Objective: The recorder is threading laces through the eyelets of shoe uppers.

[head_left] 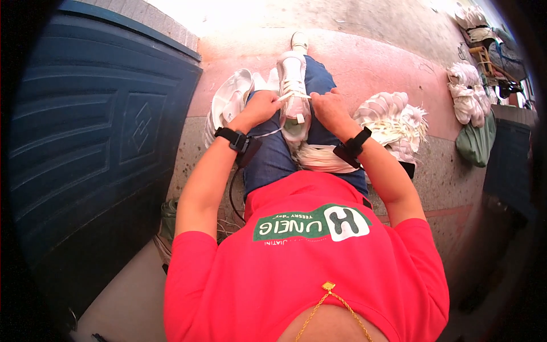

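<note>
A white shoe (293,71) rests on my lap, its toe pointing away from me and its heel near me. A white shoelace (294,96) runs across its upper, drawn out to both sides. My left hand (264,108) pinches the lace on the left of the shoe. On the other side my right hand (331,110) grips the lace with its fingers closed. Across my thighs, close to my waist, lies a bundle of white laces (327,158). More white shoes (231,97) are stacked beside my left knee.
To my right sits a pile of white shoes (383,111) with loose laces. Farther right are another white bundle (467,94) and a green bag (477,142). A dark blue panelled door (102,119) stands close on my left. Pink and grey paving (376,62) spreads ahead.
</note>
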Demonstrator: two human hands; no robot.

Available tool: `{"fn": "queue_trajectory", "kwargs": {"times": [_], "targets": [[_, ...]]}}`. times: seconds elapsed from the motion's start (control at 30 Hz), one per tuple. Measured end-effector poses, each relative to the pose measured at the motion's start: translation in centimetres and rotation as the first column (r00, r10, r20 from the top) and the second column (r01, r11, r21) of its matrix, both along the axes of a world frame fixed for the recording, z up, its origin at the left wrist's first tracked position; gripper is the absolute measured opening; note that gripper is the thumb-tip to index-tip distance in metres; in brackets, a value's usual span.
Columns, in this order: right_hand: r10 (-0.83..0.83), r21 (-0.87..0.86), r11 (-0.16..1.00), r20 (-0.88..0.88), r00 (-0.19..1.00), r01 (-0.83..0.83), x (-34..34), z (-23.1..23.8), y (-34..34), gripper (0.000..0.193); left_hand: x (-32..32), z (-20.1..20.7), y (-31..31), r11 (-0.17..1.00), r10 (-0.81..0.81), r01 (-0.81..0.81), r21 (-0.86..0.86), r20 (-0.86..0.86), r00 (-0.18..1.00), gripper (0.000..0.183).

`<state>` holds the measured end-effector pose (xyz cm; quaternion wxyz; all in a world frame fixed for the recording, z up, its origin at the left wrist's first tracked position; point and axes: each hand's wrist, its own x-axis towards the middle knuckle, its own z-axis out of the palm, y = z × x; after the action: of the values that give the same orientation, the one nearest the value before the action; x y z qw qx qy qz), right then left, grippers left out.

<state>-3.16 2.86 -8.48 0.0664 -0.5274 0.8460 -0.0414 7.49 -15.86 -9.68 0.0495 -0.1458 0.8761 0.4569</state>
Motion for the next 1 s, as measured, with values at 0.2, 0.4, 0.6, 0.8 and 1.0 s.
{"fn": "queue_trajectory", "kwargs": {"times": [0.2,0.4,0.6,0.8,1.0], "targets": [[-0.307,-0.221,0.912,0.191,0.932,0.346,-0.2,0.9,1.0,0.015,1.0,6.8,-1.7,0.786,0.02,-0.186,0.59,0.277,0.961,0.025],[-0.075,-0.333,0.477,0.906,0.416,0.813,-2.2,8.5,-0.4,0.026,0.8,13.5,-1.7,0.601,0.232,-0.24,0.762,0.121,0.965,0.028],[0.142,-0.066,0.331,0.99,0.019,0.941,-3.0,6.6,1.6,0.024,3.8,8.3,-2.6,0.022,0.488,-0.257,0.966,0.214,0.846,0.023],[-0.426,-0.396,0.77,0.265,0.865,0.5,-0.7,-2.9,4.8,0.04,6.5,-2.1,-2.3,0.715,0.585,-0.557,-0.422,-0.075,0.808,0.019],[0.154,-0.266,0.957,0.117,0.981,-0.119,2.1,0.2,2.9,0.01,2.4,1.2,1.3,0.841,-0.107,-0.01,-0.541,-0.183,0.977,0.019]]}}
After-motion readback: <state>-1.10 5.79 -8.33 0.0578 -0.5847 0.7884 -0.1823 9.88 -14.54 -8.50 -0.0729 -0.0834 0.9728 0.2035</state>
